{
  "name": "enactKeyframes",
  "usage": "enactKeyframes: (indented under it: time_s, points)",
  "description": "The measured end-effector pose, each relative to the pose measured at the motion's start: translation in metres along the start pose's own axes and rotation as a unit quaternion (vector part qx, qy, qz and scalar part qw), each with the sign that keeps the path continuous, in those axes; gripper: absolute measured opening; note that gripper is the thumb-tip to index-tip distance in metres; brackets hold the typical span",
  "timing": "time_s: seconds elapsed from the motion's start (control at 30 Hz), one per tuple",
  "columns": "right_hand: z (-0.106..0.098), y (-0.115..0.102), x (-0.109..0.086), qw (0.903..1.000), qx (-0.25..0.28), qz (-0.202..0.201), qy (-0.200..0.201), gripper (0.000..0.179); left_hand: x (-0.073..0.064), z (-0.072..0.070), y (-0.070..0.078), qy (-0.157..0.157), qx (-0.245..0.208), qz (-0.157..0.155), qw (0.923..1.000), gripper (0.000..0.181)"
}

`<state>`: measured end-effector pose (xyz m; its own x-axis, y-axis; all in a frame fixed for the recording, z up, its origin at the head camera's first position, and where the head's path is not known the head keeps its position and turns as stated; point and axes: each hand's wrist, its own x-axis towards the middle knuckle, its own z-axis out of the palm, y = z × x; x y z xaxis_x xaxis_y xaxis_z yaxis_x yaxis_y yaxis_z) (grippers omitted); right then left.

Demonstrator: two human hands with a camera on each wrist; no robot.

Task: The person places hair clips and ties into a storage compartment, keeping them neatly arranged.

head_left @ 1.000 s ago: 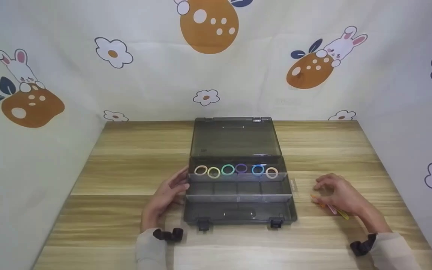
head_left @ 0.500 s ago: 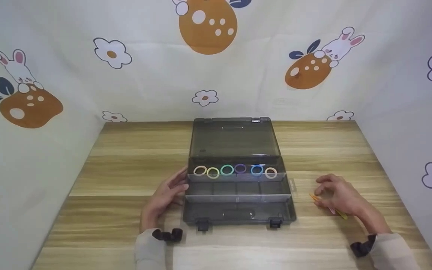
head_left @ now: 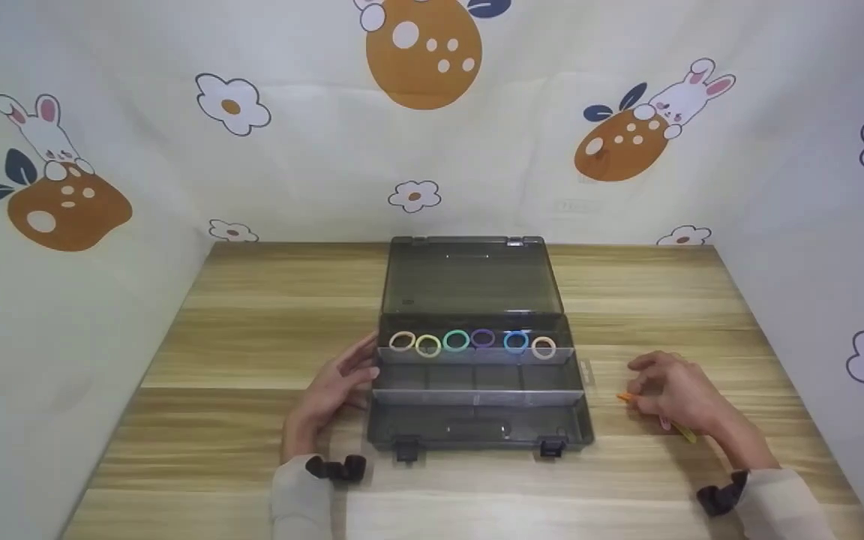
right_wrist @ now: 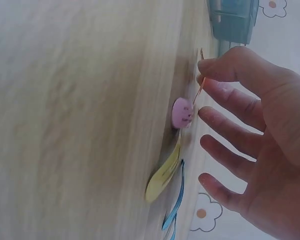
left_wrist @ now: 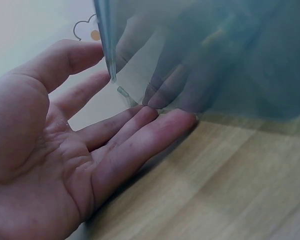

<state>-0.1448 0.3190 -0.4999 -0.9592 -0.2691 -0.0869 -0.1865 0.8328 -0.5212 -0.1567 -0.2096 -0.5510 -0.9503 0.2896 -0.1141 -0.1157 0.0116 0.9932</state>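
My right hand (head_left: pixel 679 391) pinches an orange hair clip (head_left: pixel 624 397) between thumb and forefinger, close over the table to the right of the box. In the right wrist view the other fingers are spread, and the clip (right_wrist: pixel 200 90) shows as a thin edge. Under that hand lie a pink clip (right_wrist: pixel 182 114), a yellow clip (right_wrist: pixel 162 176) and slim blue clips (right_wrist: pixel 178 201). My left hand (head_left: pixel 333 388) rests against the left side of the smoky clear storage box (head_left: pixel 473 277). Its fingers (left_wrist: pixel 135 135) reach along the box wall, thumb at the rim.
The box's lid lies back, and two front latches (head_left: pixel 406 450) hang down. Several coloured rings, one green (head_left: pixel 445 341), line the rear row. A small clear strip (head_left: pixel 588 373) lies right of the box. Patterned cloth (head_left: pixel 312 150) walls the wooden table (head_left: pixel 252 315).
The orange clip's tip has shifted slightly and turned flatter in my right fingers, which have moved very little. My left hand and the box stay in place.
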Motion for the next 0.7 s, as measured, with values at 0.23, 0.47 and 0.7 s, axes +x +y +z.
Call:
enactKeyframes:
  time_s: [0.23, 0.47, 0.7]
  points:
    - [-0.006, -0.023, 0.012, 0.9985, 0.033, -0.03, 0.03, 0.009, 0.0, 0.0, 0.001, 0.001, -0.001, -0.002, 1.0, 0.067]
    - [-0.007, -0.049, 0.031, 0.9888, 0.02, -0.092, 0.116, 0.009, -0.001, 0.001, 0.0, 0.005, 0.001, -0.006, 1.0, 0.066]
    - [-0.008, -0.078, 0.049, 0.9729, 0.036, -0.131, 0.187, 0.011, -0.002, 0.001, 0.002, 0.002, -0.006, -0.012, 0.9999, 0.066]
